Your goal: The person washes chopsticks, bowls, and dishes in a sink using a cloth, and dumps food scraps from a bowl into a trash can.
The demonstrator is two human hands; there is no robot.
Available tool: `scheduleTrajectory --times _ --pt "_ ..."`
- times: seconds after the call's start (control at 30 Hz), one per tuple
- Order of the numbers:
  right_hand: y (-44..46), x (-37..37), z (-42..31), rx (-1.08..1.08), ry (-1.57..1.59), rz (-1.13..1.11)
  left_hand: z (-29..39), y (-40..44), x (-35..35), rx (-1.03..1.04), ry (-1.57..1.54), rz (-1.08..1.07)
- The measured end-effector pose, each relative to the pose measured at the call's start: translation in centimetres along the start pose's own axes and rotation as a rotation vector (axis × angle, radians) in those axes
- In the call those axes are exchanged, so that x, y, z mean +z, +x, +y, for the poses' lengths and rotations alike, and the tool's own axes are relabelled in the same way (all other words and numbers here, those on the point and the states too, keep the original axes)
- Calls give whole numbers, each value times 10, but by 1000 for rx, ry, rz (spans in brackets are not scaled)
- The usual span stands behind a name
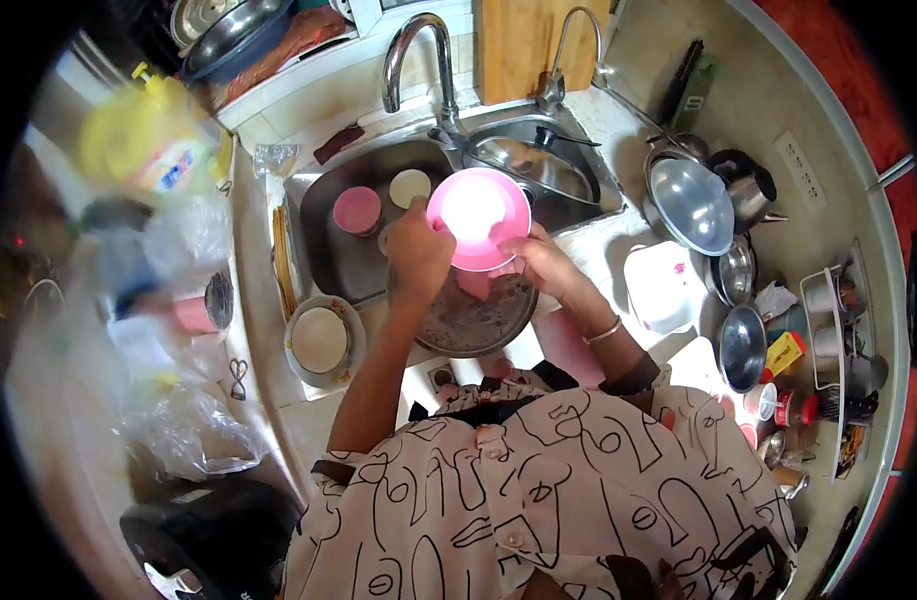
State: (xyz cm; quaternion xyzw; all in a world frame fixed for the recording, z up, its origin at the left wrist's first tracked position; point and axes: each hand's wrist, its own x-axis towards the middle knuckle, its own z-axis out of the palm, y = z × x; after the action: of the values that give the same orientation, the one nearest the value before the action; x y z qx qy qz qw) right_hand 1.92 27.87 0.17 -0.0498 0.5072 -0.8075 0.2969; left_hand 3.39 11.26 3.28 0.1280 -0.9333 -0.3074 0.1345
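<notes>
A round pink bowl [482, 255] with a bright white glare inside is held up between both hands, over the front edge of the sink [324, 262]. My left hand [419, 250] grips its left side, fingers closed at the rim. On the right side, my right hand [547, 264] pinches the rim. Beneath the bowl is a round dark metal pan [469, 330], partly hidden by the bowl and my hands. In the left basin sit a pink cup [358, 211] and a small cream bowl [410, 188].
A chrome faucet [419, 32] rises behind the sink. A metal lid [539, 165] lies in the right basin. Stacked bowls [319, 340] stand at the left front. Metal bowls [691, 205] and a white tray [664, 290] are on the right. Plastic bags [194, 430] lie far left.
</notes>
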Motion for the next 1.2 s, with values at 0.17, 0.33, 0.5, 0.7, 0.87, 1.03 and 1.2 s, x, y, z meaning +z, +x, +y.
scheduleTrajectory --times 0.17,0.33,0.5,0.7,0.87,1.03,1.2 --pt "-1 1 -5 3 134 -26 6 6 -5 125 -228 62" --pt "4 0 -3 -41 47 67 4 4 -1 217 -362 -67" --pt "11 -6 1 -81 -114 175 7 -11 0 256 -351 -65" --pt "12 -14 -11 -703 -916 313 -10 -28 15 15 -523 -251" --pt "-1 -16 -37 -664 -1395 415 -47 -61 41 37 -523 -311" --pt "-4 -64 -24 -656 -1019 610 -78 -91 25 75 -409 -71" --pt "-15 -160 19 -359 -939 633 -113 -110 -26 66 -253 231"
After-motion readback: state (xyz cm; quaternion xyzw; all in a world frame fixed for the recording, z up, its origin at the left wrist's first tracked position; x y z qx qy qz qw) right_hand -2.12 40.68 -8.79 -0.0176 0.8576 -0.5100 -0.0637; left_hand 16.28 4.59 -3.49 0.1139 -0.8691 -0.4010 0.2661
